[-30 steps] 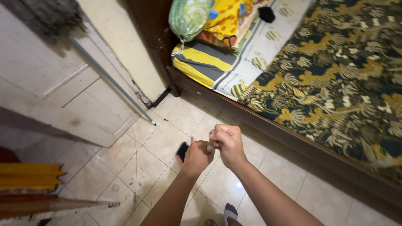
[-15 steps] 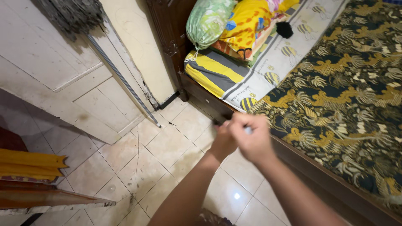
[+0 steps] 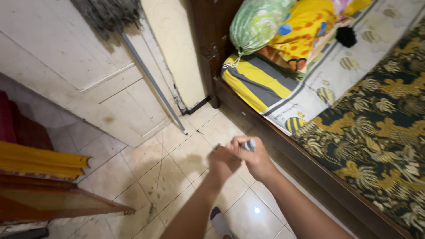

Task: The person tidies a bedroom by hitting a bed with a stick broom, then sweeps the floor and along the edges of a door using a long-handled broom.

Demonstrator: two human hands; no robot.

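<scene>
Both hands are seen lower and clear of the bed frame (image 3: 310, 168), over floor tiles (image 3: 146, 168). Right hand (image 3: 253, 156) fingers are curled around a small grey cylinder (image 3: 248, 144); left hand (image 3: 222, 161) is fisted alongside, touching.

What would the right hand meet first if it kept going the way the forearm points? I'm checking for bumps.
Probably the left hand, bunched right against the right hand; beyond that, the dark wooden bed frame, though depth is unclear.

open tiled floor (image 3: 177, 163) left; bed frame (image 3: 283, 146) blocks right; mop handle (image 3: 152, 82) ahead.
</scene>
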